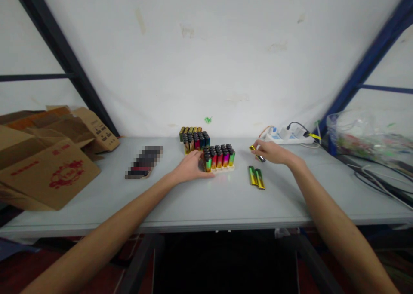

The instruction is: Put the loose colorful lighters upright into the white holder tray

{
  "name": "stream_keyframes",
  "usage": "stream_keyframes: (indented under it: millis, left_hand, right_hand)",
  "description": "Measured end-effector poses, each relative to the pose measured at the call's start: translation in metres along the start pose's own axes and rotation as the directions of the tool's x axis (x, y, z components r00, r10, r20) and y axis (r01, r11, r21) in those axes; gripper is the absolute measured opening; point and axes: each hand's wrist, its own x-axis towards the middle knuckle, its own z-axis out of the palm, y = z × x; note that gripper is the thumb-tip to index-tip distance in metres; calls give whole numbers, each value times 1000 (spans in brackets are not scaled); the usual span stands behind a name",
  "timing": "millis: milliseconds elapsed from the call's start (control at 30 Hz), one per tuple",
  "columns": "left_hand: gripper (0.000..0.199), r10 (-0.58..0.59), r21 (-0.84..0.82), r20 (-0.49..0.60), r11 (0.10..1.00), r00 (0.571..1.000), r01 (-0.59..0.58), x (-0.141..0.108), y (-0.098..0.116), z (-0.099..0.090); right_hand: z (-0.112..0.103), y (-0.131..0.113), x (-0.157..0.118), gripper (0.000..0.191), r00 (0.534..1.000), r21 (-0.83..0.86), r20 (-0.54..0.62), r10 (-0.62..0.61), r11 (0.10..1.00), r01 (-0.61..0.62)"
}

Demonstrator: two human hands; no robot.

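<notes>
Glossy multicoloured metallic lighters [219, 158] with black tops stand upright in rows on a cream tray [228, 169]; the left hand [192, 168], spread wide, clasps their left end. The right hand [270, 151] pinches a gold-and-black lighter [262, 159] just beyond two green-and-gold lighters [260, 180] lying on the grey counter [193, 203].

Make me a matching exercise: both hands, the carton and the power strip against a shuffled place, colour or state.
1. Left hand
2. Right hand
3. Carton
4. Power strip

A. brown, on the table's left
B. holding a lighter
C. white, at the back right
D. at the left of the front standing lighters

Pairs: 1-D, 2-B, 3-A, 4-C
</notes>
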Motion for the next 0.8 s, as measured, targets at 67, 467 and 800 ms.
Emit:
stream_keyframes:
  millis: [67,467,800]
  left_hand:
    - [83,-32,-55,-12,998,999,32,2,4,3]
    - [105,-127,-455,-54,886,990,89,0,9,10]
    - [98,-126,-568,-45,819,991,78,-2,16,8]
  right_hand:
    - [2,-2,1,21,1000,7,-8,-14,1000,14]
    - [8,-3,5,19,995,21,-84,-53,998,55]
    - [11,-6,4,24,979,121,-144,-141,980,159]
